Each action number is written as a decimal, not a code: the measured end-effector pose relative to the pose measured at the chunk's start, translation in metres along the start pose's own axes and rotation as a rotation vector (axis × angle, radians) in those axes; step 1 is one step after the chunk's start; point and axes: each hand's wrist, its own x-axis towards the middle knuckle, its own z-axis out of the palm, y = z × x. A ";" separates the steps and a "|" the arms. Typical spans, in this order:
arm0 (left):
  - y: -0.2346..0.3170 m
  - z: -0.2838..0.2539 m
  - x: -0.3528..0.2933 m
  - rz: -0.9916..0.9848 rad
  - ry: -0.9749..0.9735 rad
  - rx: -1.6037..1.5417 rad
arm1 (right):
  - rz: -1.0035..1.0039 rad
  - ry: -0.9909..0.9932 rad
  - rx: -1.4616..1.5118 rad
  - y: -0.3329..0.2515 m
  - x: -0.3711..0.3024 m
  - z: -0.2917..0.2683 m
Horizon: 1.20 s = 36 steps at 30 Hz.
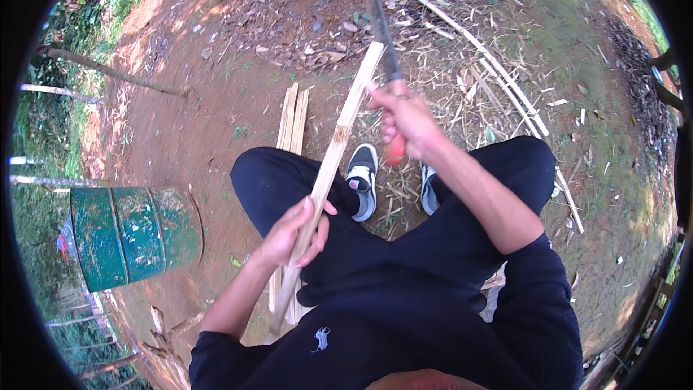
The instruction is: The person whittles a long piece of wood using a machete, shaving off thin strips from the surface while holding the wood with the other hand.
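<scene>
My left hand is closed around the lower part of a long, pale split bamboo strip. The strip slants up and to the right, away from my body, with a darker node partway along it. My right hand grips a long-bladed knife by its handle, whose red-orange end shows below the fist. Its dark blade points up and away, right beside the strip's far end; I cannot tell whether they touch. The fingers of my right hand are close to the strip's right edge.
Several pale strips lie beyond my left knee. Long thin strips and scattered shavings cover the ground at the right. A green metal drum stands at the left. My shoes rest between my bent knees.
</scene>
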 end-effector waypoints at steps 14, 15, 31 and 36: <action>-0.015 -0.001 -0.029 -0.120 0.341 0.123 | -0.664 0.137 -1.471 0.030 0.011 -0.056; -0.019 -0.001 -0.034 -0.115 0.355 0.141 | -0.607 0.088 -1.537 0.033 0.013 -0.049; -0.069 0.004 -0.065 -0.052 0.484 0.063 | -0.920 0.019 -1.683 0.050 0.056 -0.030; -0.074 0.009 -0.061 -0.089 0.406 0.035 | -0.926 -0.059 -1.774 0.046 0.060 -0.041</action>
